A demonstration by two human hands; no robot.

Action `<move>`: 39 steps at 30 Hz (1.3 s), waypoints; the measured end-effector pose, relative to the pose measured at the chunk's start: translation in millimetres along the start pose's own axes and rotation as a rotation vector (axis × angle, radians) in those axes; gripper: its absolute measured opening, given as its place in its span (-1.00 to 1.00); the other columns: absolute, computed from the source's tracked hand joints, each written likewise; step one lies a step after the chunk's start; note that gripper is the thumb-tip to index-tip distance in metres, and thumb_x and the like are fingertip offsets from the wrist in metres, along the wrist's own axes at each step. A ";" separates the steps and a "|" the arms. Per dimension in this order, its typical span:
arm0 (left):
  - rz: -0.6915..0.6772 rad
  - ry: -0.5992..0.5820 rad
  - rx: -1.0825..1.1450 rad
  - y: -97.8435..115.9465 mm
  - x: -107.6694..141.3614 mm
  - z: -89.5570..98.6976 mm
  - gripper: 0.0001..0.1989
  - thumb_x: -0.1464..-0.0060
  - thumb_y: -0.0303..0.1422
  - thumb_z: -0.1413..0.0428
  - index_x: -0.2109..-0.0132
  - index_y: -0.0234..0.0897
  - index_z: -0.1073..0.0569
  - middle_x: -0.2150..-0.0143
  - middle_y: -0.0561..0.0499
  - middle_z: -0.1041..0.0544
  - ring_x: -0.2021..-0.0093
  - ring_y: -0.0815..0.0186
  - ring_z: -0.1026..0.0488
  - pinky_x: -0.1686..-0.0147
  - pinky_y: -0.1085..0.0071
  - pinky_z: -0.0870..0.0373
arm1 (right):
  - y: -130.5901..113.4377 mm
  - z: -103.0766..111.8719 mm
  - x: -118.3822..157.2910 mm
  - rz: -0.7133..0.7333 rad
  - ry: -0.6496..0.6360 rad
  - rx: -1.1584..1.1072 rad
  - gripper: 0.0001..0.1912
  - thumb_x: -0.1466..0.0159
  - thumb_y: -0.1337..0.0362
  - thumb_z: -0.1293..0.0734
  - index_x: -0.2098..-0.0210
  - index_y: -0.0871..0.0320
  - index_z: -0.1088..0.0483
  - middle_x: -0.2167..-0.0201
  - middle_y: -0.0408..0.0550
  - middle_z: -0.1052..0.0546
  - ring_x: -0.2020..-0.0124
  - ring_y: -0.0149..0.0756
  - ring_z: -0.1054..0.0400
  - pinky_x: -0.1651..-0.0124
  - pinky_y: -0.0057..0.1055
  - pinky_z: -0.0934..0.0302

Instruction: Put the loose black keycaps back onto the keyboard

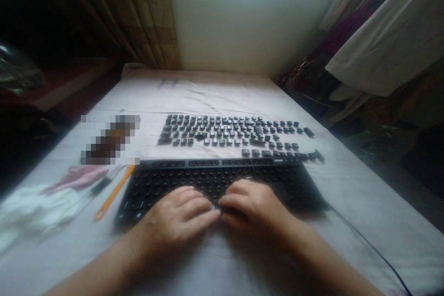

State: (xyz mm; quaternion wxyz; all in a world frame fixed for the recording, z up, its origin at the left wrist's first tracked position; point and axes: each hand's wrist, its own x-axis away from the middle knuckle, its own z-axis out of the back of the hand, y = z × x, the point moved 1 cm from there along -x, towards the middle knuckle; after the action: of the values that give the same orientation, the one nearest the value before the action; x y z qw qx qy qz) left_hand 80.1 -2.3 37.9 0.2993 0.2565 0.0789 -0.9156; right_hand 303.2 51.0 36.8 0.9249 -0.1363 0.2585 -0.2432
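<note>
A black keyboard (145, 189) without its keycaps lies in front of me, with rows of bare key sockets showing. Over its front middle edge, my left hand (180, 215) has its fingers pressed together and curled inward. My right hand (255, 206) faces it, fingers bent, its fingertips close to those of the left. A small pale spot shows between the fingertips; I cannot make out what it is. Both hands hide the middle of the keyboard's front edge. Beyond the keyboard, loose black keycaps (222, 128) lie in rows on the white cloth.
Left of the keyboard are an orange stick-like tool (113, 196), a small dark brush-like item (100, 186), a pink cloth (78, 176) and a white cloth (38, 208). A blurred-out object (111, 141) lies behind them. The keyboard's cable (367, 238) runs off right. Clothes (378, 51) hang at right.
</note>
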 end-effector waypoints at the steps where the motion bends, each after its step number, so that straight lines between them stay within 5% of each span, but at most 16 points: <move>1: 0.001 -0.002 0.004 0.0 1.3 -1.2 -0.70 -0.37 -0.47 0.09 -0.05 -0.21 -0.51 0.14 0.01 -0.63 0.12 0.30 -0.53 -0.05 0.29 -0.47 | -0.1 -0.6 0.1 0.006 0.005 -0.003 -0.91 -0.28 0.29 -0.38 0.25 0.11 -0.55 0.37 -0.08 -0.60 0.38 -0.30 -0.45 0.33 -0.43 -0.30; 12: -0.008 0.016 0.006 -0.1 -2.9 1.4 -0.71 -0.38 -0.44 0.09 -0.01 -0.24 -0.53 0.17 0.01 -0.62 0.14 0.31 -0.51 -0.03 0.30 -0.48 | 2.2 5.8 2.9 -0.033 -0.048 -0.057 -0.88 -0.27 0.33 -0.41 0.18 0.16 -0.54 0.31 -0.05 -0.63 0.32 -0.27 -0.49 0.25 -0.42 -0.34; 18: -0.007 -0.003 0.005 0.5 -3.0 2.3 -0.69 -0.39 -0.45 0.11 -0.01 -0.23 -0.53 0.15 0.00 -0.63 0.14 0.31 -0.52 -0.02 0.28 -0.49 | 3.0 11.5 2.2 -0.011 -0.077 -0.097 -0.85 -0.30 0.40 -0.35 0.39 0.11 -0.51 0.37 -0.10 -0.60 0.35 -0.33 -0.46 0.28 -0.46 -0.29; 21: -0.003 0.011 0.004 0.4 -3.8 2.6 -0.68 -0.40 -0.45 0.13 0.01 -0.24 -0.53 0.16 0.01 -0.63 0.15 0.30 -0.53 0.01 0.28 -0.48 | 0.3 12.3 1.8 -0.057 -0.091 -0.103 -0.93 -0.24 0.37 -0.38 0.26 0.13 -0.51 0.35 -0.08 -0.60 0.34 -0.31 -0.46 0.27 -0.45 -0.30; 25: -0.013 0.022 0.001 -0.4 -4.1 2.3 -0.69 -0.40 -0.44 0.12 0.03 -0.25 -0.53 0.15 0.01 -0.63 0.14 0.30 -0.53 0.00 0.28 -0.48 | -4.6 11.9 1.7 -0.021 -0.120 -0.065 -0.72 -0.25 0.36 -0.40 0.03 0.11 -0.51 0.27 -0.07 -0.59 0.33 -0.31 -0.45 0.30 -0.46 -0.27; 30: -0.010 -0.002 -0.004 -0.4 -2.8 1.9 -0.67 -0.40 -0.45 0.13 0.00 -0.23 -0.53 0.14 0.00 -0.63 0.12 0.31 -0.51 -0.04 0.28 -0.46 | -2.5 12.0 2.7 -0.004 -0.072 -0.012 -0.88 -0.27 0.38 -0.39 0.21 0.14 -0.56 0.35 -0.07 -0.57 0.37 -0.31 -0.45 0.33 -0.46 -0.26; 39: 0.009 0.000 0.022 0.1 2.2 -2.2 -0.73 -0.37 -0.44 0.04 -0.07 -0.23 -0.50 0.10 0.01 -0.61 0.09 0.30 -0.50 -0.08 0.26 -0.41 | 1.5 11.7 4.4 -0.151 -0.102 -0.114 -0.85 -0.19 0.42 -0.42 0.22 0.17 -0.55 0.29 -0.03 -0.59 0.30 -0.30 -0.49 0.25 -0.47 -0.33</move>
State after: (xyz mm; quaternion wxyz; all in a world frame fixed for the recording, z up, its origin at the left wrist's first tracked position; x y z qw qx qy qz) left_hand 79.6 -2.9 34.9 0.3004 0.2604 0.0676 -0.9151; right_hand 313.4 51.5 44.1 0.9066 -0.2200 0.2135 -0.2900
